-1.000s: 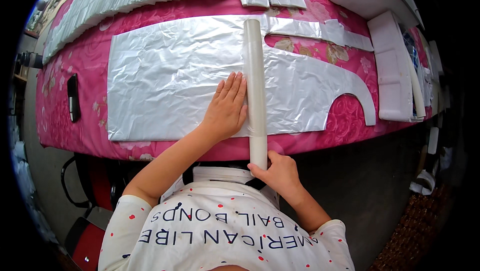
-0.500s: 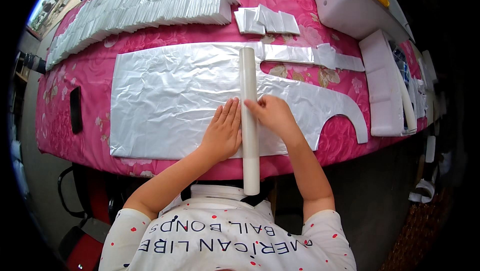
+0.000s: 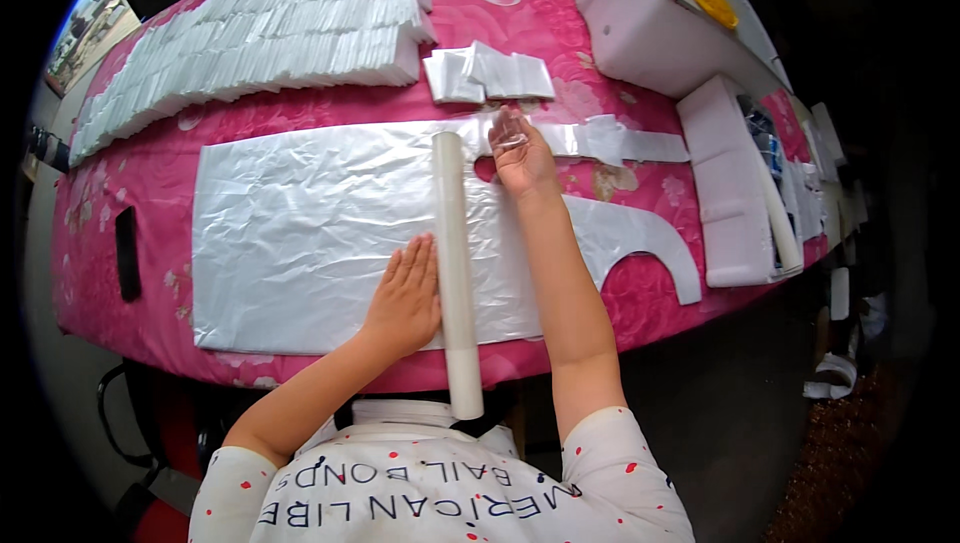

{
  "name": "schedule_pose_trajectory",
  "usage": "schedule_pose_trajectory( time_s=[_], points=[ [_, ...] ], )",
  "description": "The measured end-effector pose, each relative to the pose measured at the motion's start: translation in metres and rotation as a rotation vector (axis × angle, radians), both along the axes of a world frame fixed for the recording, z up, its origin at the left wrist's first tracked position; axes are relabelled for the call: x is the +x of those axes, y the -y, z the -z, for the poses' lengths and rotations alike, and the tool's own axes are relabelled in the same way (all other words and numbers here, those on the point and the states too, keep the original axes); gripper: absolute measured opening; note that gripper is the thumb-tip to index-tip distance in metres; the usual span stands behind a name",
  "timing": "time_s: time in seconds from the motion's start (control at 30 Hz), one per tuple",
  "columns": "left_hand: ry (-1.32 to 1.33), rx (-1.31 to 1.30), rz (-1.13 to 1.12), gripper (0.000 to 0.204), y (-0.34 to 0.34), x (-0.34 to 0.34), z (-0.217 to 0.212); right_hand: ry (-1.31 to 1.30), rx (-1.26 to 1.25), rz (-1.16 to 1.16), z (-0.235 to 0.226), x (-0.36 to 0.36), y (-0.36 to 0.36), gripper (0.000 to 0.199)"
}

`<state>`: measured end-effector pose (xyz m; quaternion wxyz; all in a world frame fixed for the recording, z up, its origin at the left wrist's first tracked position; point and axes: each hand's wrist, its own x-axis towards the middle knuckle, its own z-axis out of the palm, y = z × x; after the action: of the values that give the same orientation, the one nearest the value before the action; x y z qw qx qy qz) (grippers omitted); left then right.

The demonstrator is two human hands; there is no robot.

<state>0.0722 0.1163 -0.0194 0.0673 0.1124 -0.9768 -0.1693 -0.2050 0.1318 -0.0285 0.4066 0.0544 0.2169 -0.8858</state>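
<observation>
- Pink floral cloth covers the table; rows of folded white packets at far left, foam box at far right, black flat object near the left edge.
- Silvery plastic sheet, apron-shaped, lies flat, long axis left-right; strap and curved cutouts on its right side.
- Pale roll lies across the sheet, long axis running away from the body, far end slightly left. Near end sticks out past the table edge.
- Left hand is nearer the roll: just left of it, below mid-length. Can't tell if thumb side touches.
- Left grip: flat, fingers straight and together, pressed on the sheet, holding nothing.
- Right hand is right of the roll's far end, over the strap, short of a small packet group.
- Right grip: fingers partly curled, clear film at them. Can't tell whether it's pinched or just resting there.
</observation>
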Motion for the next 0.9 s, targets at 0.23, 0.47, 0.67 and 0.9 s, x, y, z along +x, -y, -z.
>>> schedule_pose_trajectory(
  time_s=[0.23,0.47,0.67,0.9],
  points=[
    [-0.021,0.005,0.028,0.061,0.000,-0.001,0.000,-0.268,-0.119,0.136,-0.033,-0.134,-0.102,0.016],
    [-0.027,0.012,0.024,0.060,0.001,0.000,0.000,-0.368,-0.091,0.432,-0.096,-0.139,-0.151,0.026],
    [-0.053,0.008,0.022,0.060,0.002,0.003,0.005,-1.065,0.311,0.373,-0.172,0.009,-0.037,0.032],
    [-0.217,0.008,0.033,0.063,0.000,0.003,0.016,-1.242,0.455,-0.237,-0.078,0.241,0.112,0.027]
  ],
)
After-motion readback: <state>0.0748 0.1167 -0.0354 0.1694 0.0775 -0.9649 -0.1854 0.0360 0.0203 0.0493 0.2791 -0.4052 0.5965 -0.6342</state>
